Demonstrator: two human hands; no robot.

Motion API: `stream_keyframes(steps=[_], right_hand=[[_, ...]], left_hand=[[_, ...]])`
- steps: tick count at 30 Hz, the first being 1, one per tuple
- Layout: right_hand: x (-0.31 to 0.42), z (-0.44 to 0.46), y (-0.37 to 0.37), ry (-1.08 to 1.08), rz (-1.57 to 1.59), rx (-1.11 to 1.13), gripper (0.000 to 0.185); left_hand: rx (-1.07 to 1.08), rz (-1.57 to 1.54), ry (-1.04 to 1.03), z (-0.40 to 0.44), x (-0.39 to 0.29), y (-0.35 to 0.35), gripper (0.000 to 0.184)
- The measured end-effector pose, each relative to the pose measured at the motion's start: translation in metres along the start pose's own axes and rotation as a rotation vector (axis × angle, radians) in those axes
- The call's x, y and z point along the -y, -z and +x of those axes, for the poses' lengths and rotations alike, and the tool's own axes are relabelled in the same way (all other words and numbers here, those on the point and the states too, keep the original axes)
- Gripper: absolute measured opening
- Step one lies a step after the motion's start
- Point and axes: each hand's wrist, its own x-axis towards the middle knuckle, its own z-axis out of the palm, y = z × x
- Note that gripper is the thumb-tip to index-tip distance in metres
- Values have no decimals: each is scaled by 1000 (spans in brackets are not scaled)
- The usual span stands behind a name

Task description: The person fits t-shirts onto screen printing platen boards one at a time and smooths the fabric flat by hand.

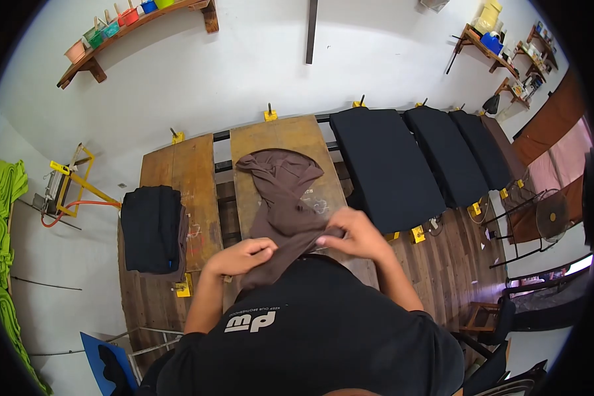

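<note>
A brown cloth garment (280, 191) lies loosely bunched on a wooden board (244, 138) in front of me, its near end lifted toward my chest. My left hand (247, 256) pinches the near left edge of the cloth. At the near right edge, my right hand (356, 234) grips the fabric between thumb and fingers. The far part of the garment rests crumpled on the board, and some pale printing on the wood shows beside it.
A folded dark stack (152, 228) sits on the left board (201, 165). Black cloth (389, 168) covers boards at the right. Yellow clamps (270, 115) line the boards' ends. Green cloths (5, 224) hang far left. A fan (552, 216) stands right. Shelves hold containers (129, 16).
</note>
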Motion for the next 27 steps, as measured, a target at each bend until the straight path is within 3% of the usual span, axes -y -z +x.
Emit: stream_keyframes(steps=[1,3,4,6,8,10,11,13,16,18,20,21,22,25,27], right_hand=[[7,0,18,-19,-75,-79,33],[12,-1,42,24,-135,-201,31],[18,0,50,76,-139,-260,31],[18,-2,57,85,-9,-269,32],[12,-8,59,23,132,-275,34],[21,-18,80,-202,201,-156,35],[23,-19,84,-74,223,-153,35],[28,-28,94,41,471,-98,33],[63,-22,98,379,901,32,37],[73,-8,109,615,1017,268,37],[90,1,107,706,1100,323,27],[93,7,107,752,1118,388,24],[92,11,107,795,1120,439,20],[94,3,103,744,1076,415,21],[94,2,106,732,1035,435,22]], left_hand=[[23,74,81,-7,0,10,32],[68,7,-65,-15,-13,1,41],[131,193,10,-14,-15,7,38],[37,175,152,-7,-30,3,31],[-89,156,19,-4,-24,13,23],[-263,179,-185,-2,-27,28,20],[-268,135,-241,-8,-33,39,26],[-348,-284,-358,-22,-68,37,27],[-457,-696,-793,-17,-124,1,28],[-881,-600,-453,-41,-141,-41,27],[-620,-1118,-818,-33,-209,-81,13],[-624,-1117,-819,-35,-208,-82,13],[-591,-1097,-859,-16,-223,-16,12],[-495,-1033,-977,16,-237,-130,12],[-423,-990,-1049,16,-243,-130,17]])
